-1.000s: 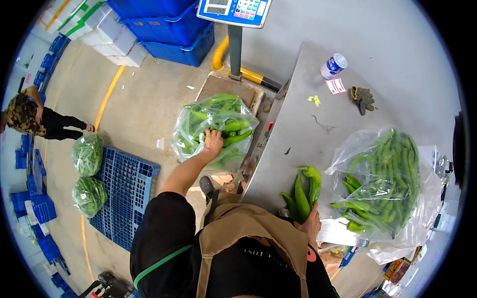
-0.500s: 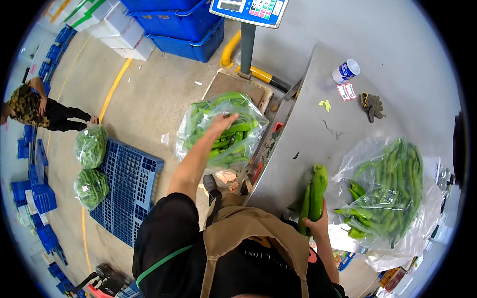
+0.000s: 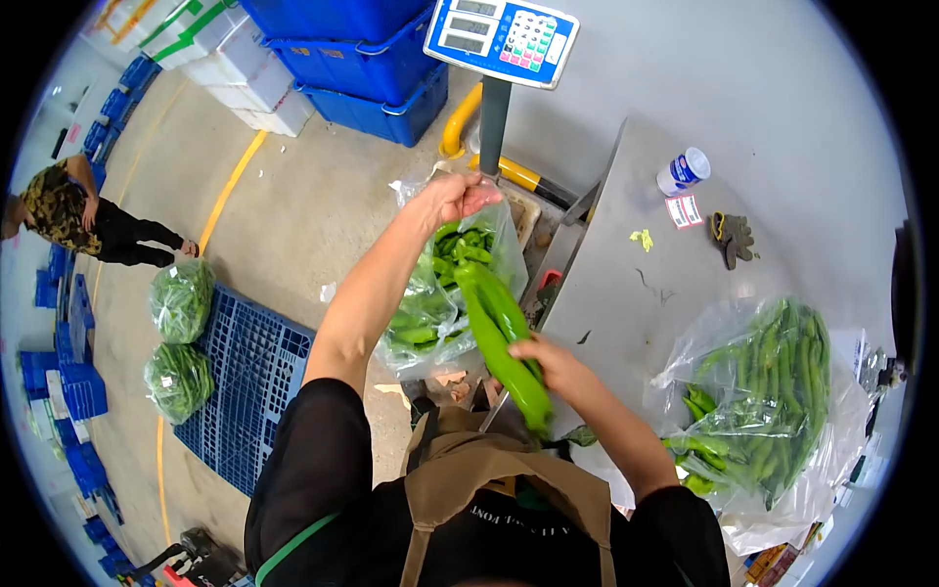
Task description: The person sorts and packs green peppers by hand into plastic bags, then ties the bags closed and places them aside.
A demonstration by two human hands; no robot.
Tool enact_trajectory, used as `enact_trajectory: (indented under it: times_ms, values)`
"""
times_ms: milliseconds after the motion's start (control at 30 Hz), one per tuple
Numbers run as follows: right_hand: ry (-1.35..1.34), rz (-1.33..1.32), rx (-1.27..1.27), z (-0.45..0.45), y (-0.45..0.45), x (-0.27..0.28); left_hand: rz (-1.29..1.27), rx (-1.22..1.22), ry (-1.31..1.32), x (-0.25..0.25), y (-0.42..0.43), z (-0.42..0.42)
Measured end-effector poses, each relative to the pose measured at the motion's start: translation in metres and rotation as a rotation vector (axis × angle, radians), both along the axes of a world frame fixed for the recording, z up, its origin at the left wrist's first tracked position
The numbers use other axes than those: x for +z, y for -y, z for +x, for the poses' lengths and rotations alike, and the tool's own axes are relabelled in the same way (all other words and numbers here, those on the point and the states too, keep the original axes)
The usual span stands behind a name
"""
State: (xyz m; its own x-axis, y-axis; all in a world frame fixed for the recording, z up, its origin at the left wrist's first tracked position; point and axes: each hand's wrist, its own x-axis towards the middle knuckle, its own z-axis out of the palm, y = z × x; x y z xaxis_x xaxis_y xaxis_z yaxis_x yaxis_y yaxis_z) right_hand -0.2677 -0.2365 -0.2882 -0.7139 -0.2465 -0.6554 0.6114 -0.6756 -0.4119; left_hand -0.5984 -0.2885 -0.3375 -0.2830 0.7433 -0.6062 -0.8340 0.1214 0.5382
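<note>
My right hand (image 3: 550, 362) grips a couple of long green peppers (image 3: 501, 338), whose far ends reach to the mouth of a clear plastic bag (image 3: 416, 293) on the scale. Pinched in my left hand (image 3: 458, 199) is the upper rim of that bag, pulled up. More green peppers (image 3: 469, 240) show inside it. On the metal table (image 3: 606, 293) to the right lies another clear bag of long green peppers (image 3: 773, 391), with several spilling from its opening.
A scale display (image 3: 502, 37) stands on a post ahead. The table bears a cup (image 3: 683, 171), labels (image 3: 684, 210) and a glove (image 3: 731, 239). Leftward are a blue pallet (image 3: 245, 382), two bagged bundles of greens (image 3: 180, 383) and a person (image 3: 93, 215). Blue crates (image 3: 367, 73) are stacked ahead.
My right hand has carried the peppers leftward from the table to the bag on the scale. My left hand has moved forward and raised the bag's rim. The view has shifted slightly.
</note>
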Motion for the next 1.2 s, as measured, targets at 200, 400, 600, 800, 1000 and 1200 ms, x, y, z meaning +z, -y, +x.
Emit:
enact_trajectory:
  times_ms: [200, 400, 600, 800, 1000, 1200]
  values:
    - [0.008, 0.182, -0.634, -0.142, 0.036, -0.147, -0.087, -0.004, -0.042, 0.003, 0.008, -0.012]
    - [0.522, 0.755, -0.253, -0.146, -0.002, -0.174, -0.22, -0.013, -0.689, -0.006, 0.043, 0.015]
    - [0.221, 0.752, -0.388, -0.149, -0.055, -0.197, -0.496, -0.625, -1.413, -0.094, 0.127, 0.056]
    - [-0.137, 0.799, -0.034, -0.088, -0.071, -0.018, -0.333, -0.282, -1.789, -0.057, 0.172, 0.119]
    - [-0.4, 0.87, -0.682, 0.102, -0.098, 0.073, 0.011, -0.34, -1.251, 0.096, 0.085, 0.213]
    - [0.05, 1.341, -0.813, 0.278, -0.147, 0.028, 0.426, -1.064, -0.599, 0.11, -0.053, 0.364]
